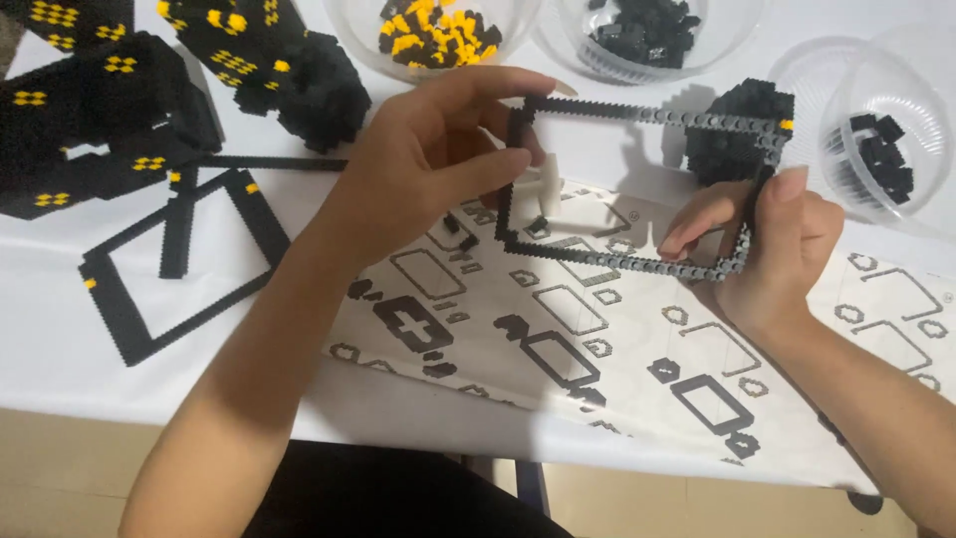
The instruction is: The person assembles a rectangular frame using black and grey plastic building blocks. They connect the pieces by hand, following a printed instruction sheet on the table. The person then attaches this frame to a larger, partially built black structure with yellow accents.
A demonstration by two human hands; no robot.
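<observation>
Between my two hands, lifted just above the desk (pixel 40 339), I hold a thin rectangular frame of small black bricks (pixel 637 118). My left hand (pixel 428 164) has its grip narrow on the frame's left short side, thumb below and fingers curled over the top corner. My right hand (pixel 772 244) has its grip closed on the right short side near the lower corner, thumb on the outside and fingers tucked inside the frame. Under both grips lies a printed instruction sheet (pixel 637 359) with outlines of frames and small pieces. A small white piece (pixel 546 184) shows through the frame just right of my left grip; I cannot tell whether it touches anything. Behind my right grip sits a rounded black brick lump (pixel 732 134), and beyond that a clear bowl of black bricks (pixel 881 149). Farther back from my left grip are a bowl of yellow and black bricks (pixel 433 35) and another bowl of black bricks (pixel 647 35). Well to the left of my left grip a second black frame (pixel 129 309) lies flat on the desk, near larger black-and-yellow built sections (pixel 100 110).
</observation>
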